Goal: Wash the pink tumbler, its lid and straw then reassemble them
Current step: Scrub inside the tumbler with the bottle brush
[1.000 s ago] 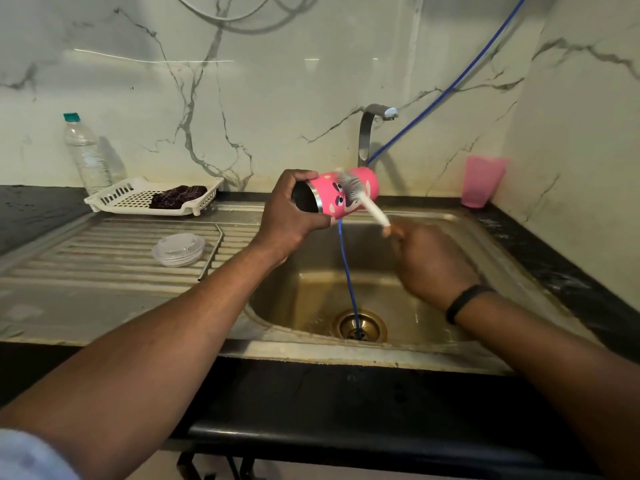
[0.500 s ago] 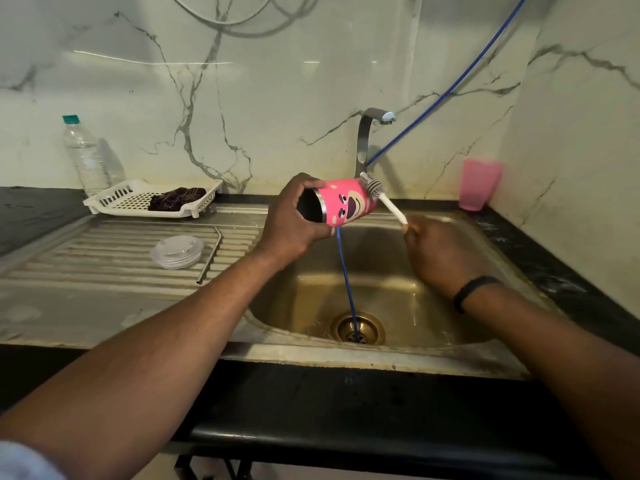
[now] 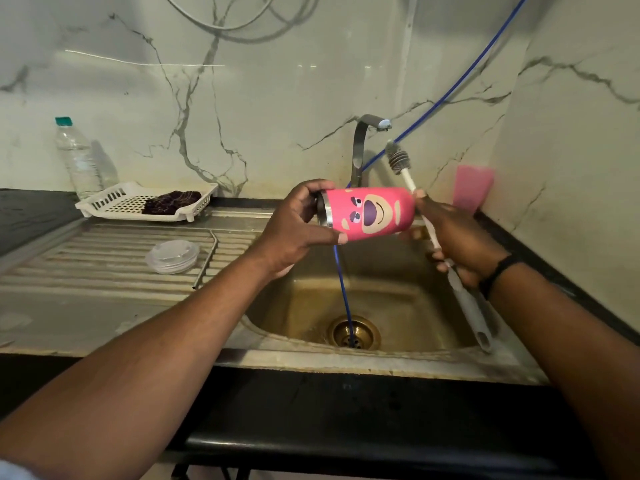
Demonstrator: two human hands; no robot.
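Item: pink tumbler (image 3: pixel 370 213), held on its side over the sink basin (image 3: pixel 398 306), open mouth toward my left, base toward my right. My left hand (image 3: pixel 294 226) grips it at the mouth end, fingers curled over the steel rim on top and thumb pressed along the underside. My right hand (image 3: pixel 457 233) is just beside the tumbler's base, its fingertips at or against that end, and is closed round the white handle of a bottle brush (image 3: pixel 412 181); the grey ribbed brush head stands tilted up above and behind the base, clear of the tumbler, while the grey handle end slants down past my wrist. Tumbler body: smooth, slightly tapered cylinder, matte pink, printed with a cartoon bear face in tan and purple; bright metal band at the rim. Lid (image 3: pixel 172 256): round, clear plastic, lying flat on the ribbed steel drainboard (image 3: pixel 86 258), well apart from my left hand. Straw (image 3: pixel 206 259): thin metal tube with a bent top, lying just beside the lid on its right. Basin: brass-toned stained metal with a round drain, a thin blue hose (image 3: pixel 343 289) running down into it behind the tumbler.
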